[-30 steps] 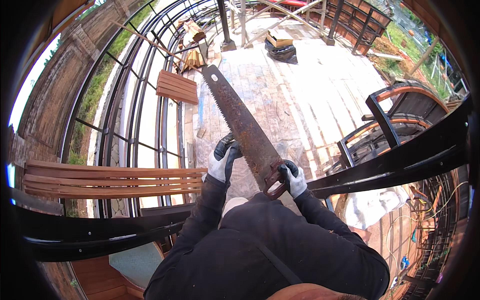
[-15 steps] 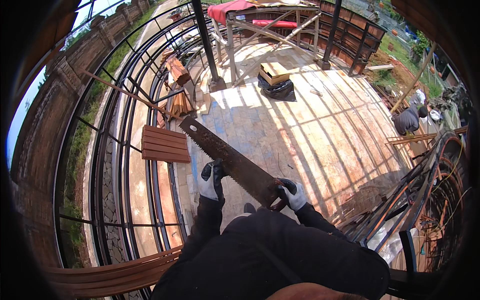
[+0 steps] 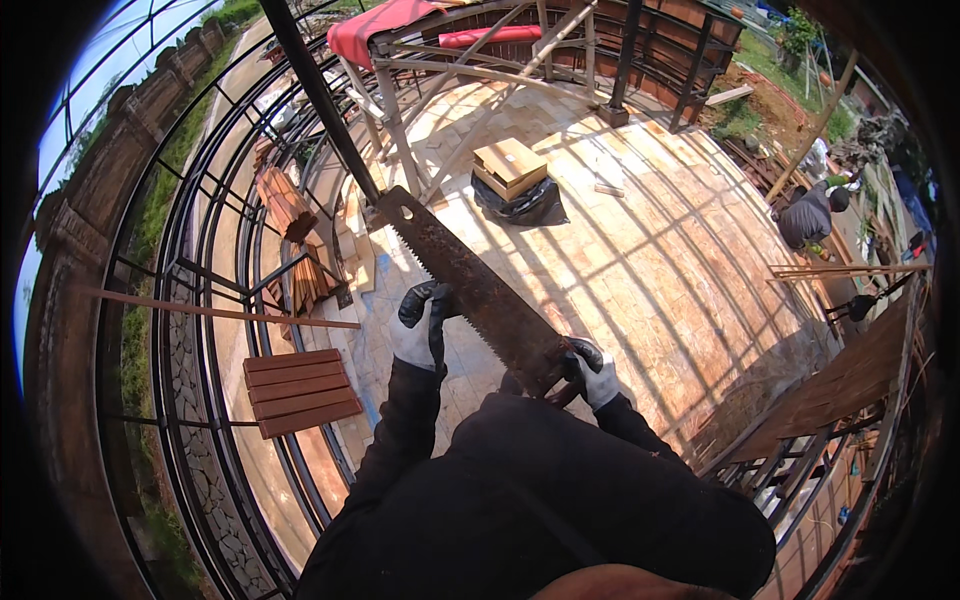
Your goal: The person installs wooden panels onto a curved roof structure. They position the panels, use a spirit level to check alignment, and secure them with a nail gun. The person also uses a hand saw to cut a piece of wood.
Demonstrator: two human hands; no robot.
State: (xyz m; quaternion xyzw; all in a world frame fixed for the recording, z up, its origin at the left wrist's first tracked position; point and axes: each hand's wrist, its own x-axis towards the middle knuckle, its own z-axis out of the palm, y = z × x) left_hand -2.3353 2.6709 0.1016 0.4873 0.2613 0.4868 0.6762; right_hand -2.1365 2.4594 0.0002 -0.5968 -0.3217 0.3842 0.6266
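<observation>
A large rusty handsaw [image 3: 478, 285] slants across the middle in front of me, its toothed edge facing left and its holed tip pointing up and left. My right hand [image 3: 592, 368], in a white glove with a black palm, is wrapped round the saw's handle near my body. On the other side, my left hand [image 3: 422, 325], gloved alike, has its fingers curled against the toothed edge about halfway along the blade. Its fingertips are partly hidden, but they seem to pinch the blade.
Brown planks [image 3: 302, 390] lie to my left beside curved black metal rails [image 3: 215, 420]. A long thin strip [image 3: 230, 312] crosses the rails. Ahead stand a cardboard box [image 3: 512, 160] on a black bag [image 3: 535, 208] and a wooden scaffold [image 3: 400, 130]. Another person [image 3: 808, 218] bends at the far right.
My view has turned and tilted, so the surroundings shift in the picture. The saw points more steeply upward; both hands keep their places on it.
</observation>
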